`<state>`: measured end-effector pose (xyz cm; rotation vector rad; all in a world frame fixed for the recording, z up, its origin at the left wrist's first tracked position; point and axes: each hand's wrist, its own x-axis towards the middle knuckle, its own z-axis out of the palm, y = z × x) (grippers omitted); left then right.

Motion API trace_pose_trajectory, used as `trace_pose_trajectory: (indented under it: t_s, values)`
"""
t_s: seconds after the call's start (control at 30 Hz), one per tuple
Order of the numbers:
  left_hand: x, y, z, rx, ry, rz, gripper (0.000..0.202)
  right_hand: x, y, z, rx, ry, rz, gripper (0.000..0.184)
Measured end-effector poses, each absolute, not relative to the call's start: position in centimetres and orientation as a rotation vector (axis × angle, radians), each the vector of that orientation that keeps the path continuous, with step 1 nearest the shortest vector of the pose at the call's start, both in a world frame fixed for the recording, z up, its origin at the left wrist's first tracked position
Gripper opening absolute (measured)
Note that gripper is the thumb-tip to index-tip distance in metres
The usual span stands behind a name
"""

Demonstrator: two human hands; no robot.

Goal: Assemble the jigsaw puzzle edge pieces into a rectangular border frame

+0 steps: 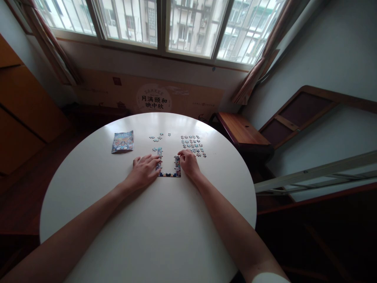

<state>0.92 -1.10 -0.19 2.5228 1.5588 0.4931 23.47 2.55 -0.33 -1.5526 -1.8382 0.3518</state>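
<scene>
A partly joined jigsaw puzzle (169,175) forms a U shape on the white table, with a bottom row and two upright sides. My left hand (144,168) lies flat over the left side, fingers stretched out and touching its pieces. At the top of the right side, my right hand (188,161) is closed, its thumb and fingertips pinched together. Whatever is between them is too small to make out. Loose jigsaw pieces (193,142) lie in rows just beyond my right hand. A few more pieces (156,138) are scattered past the left side.
A colourful picture sheet or packet (123,142) lies on the left part of the round white table (147,236). Behind the table are barred windows and a wall with a printed banner (153,98). A wooden side table (243,127) stands beyond the right edge.
</scene>
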Motion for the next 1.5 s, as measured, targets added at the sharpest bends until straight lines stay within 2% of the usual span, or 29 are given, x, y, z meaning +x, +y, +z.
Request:
trace_pose_trajectory:
  t_s: [1.5]
  values:
    - [0.92,-1.12,-0.05,2.512,1.557,0.486,0.041,23.52,2.62,-0.57,-1.546,-1.833,0.363,0.025]
